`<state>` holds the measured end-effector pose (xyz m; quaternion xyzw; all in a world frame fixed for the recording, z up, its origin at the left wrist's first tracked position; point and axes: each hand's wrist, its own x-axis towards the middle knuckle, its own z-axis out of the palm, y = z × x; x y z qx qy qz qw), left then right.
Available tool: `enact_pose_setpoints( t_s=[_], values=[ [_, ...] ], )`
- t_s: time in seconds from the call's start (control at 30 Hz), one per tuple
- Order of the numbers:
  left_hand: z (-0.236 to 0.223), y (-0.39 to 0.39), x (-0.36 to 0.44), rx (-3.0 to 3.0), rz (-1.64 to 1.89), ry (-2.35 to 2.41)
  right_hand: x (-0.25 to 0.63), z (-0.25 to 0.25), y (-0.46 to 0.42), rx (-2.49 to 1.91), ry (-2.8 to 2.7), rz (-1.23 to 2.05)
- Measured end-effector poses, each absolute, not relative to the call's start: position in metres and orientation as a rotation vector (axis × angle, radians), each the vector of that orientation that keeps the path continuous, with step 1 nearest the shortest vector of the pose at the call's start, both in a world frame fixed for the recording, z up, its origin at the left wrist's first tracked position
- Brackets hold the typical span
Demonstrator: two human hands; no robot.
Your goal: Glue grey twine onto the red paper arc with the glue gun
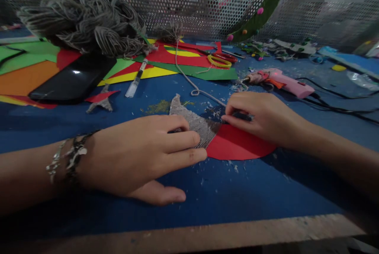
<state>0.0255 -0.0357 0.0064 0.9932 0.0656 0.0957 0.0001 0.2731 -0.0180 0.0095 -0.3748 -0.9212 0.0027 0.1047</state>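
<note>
A red paper cutout (237, 143) lies on the blue tabletop, its left part covered with rows of grey yarn (192, 120) that rise to a pointed tip. My left hand (139, 153) rests across the yarn-covered part, fingers stretched out and thumb apart, pressing it down. Over the paper's far right edge, my right hand (263, 114) pinches a grey yarn strand (211, 97) between thumb and fingertips. From there the strand runs back, with a small loop in it, towards a frayed yarn bundle (170, 31).
A pink glue gun (281, 80) with black cords lies beyond my right hand. Yellow-handled scissors (219, 60), coloured paper sheets, a pen (136, 78), a black phone (75, 76), a small yarn-wrapped star (102, 99) and a large grey yarn skein (85, 23) lie at the back and left.
</note>
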Motion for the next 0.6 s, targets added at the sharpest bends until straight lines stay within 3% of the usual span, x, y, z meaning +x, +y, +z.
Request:
enact_pose_setpoints(
  t_s=[0.6],
  values=[
    [0.0049, -0.0372, 0.0244, 3.067, 0.290, 0.289, 0.2729, 0.0087, -0.0176, -1.124, -2.702, 0.004]
  ],
)
